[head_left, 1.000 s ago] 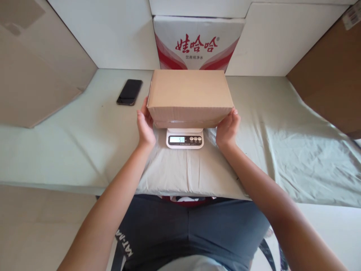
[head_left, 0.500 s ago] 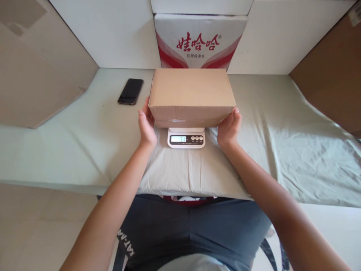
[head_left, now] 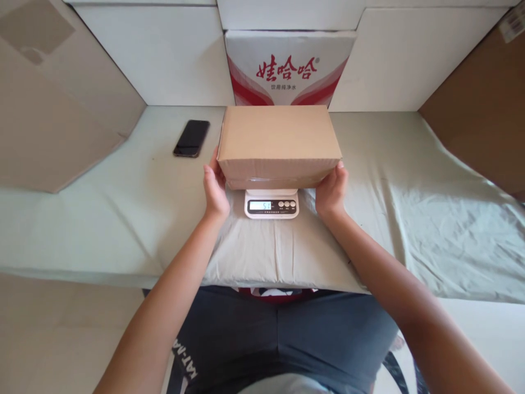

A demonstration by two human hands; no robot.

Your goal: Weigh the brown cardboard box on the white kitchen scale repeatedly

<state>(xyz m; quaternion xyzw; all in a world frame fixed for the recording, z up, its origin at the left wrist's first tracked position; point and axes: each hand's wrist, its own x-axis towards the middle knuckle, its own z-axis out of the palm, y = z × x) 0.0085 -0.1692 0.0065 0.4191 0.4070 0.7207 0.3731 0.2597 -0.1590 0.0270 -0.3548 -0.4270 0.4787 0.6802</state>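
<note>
The grip here is a two-handed one: the left hand (head_left: 216, 192) lies flat against the left end of the cardboard box (head_left: 279, 143) and the right hand (head_left: 330, 190) against the right end, palms turned inward and fingers spread upward along the short side walls, so the box is clasped between them rather than pinched by either one. How hard the palms press cannot be told; the fingertips of both hands reach about to the lower front corners. The box lies dead ahead of the person, midway between the hands, with its long axis running left to right, squarely across the line of sight, and its closed top level. Neither hand is nearer than the other; each wrist sits just in front of its own end of the box. Directly beneath the box, and partly hidden by it, is a small white kitchen scale (head_left: 271, 203), whose lit display and buttons peek out at the front edge; the box appears to rest on its platform. The scale stands on a worktop (head_left: 410, 180) draped in a pale green cloth. A dark phone (head_left: 191, 138) lies well apart to the left, and a red and white printed carton (head_left: 290, 67) stands upright just behind the box.
</note>
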